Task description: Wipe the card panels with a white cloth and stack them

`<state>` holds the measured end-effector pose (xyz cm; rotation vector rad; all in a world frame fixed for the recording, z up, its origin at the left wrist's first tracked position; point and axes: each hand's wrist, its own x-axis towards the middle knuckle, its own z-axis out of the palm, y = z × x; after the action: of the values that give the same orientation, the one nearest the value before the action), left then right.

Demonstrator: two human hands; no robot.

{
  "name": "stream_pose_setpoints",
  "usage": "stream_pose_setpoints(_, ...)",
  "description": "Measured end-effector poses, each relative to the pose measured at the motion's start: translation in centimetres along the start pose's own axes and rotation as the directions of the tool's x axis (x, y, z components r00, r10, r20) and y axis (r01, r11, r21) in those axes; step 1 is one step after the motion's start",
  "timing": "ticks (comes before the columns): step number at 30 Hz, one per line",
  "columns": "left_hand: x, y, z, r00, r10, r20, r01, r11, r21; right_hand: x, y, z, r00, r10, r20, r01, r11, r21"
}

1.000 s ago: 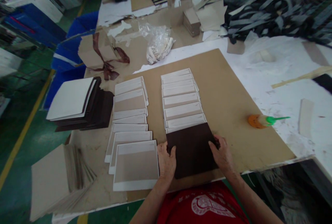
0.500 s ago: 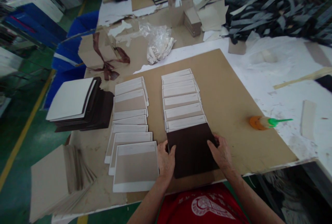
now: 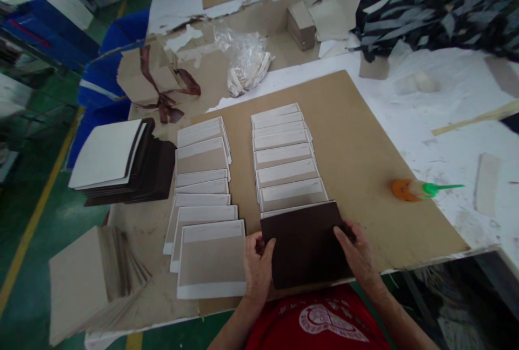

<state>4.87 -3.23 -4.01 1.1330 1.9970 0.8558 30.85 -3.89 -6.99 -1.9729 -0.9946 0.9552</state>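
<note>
Between my two hands is a dark brown rectangular sheet [image 3: 308, 244], near the table's front edge. My left hand [image 3: 258, 266] pinches its left edge, thumb on top. At its right edge, my right hand [image 3: 357, 252] grips with the thumb on the dark face and the fingers mostly hidden beneath. Just beyond the sheet runs a column of overlapping beige panels with white borders [image 3: 286, 171]. A second such column lies to the left, its nearest panel [image 3: 213, 258] close to my left hand.
Dark brown sheets with a white one on top [image 3: 109, 150] are stacked at the left, behind a beige board stack [image 3: 77, 279]. An orange bottle with a green nozzle [image 3: 407, 190] lies at right. Farther back are a plastic bag [image 3: 247, 66] and a ribbon-tied bundle [image 3: 141, 77].
Both hands have drawn the dark brown sheet slightly toward me and to the right. More of the light panels behind it now shows.
</note>
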Motion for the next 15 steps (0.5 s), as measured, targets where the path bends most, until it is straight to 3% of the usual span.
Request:
stream_pose_setpoints(8, 0.2, 0.1, 0.6, 0.995, -0.075, 0.071, 0.072, 0.997, 0.042, 0.1, -0.2, -0.5, 0.985, 0.161, 0.055, -0.164, 0.985, 0.053)
stream_pose_setpoints(15, 0.7, 0.6, 1.8, 0.999, 0.039, -0.034, -0.037, 0.998, 0.050, -0.2, -0.5, -0.5, 0.992, 0.122, 0.031, -0.121, 0.992, -0.027)
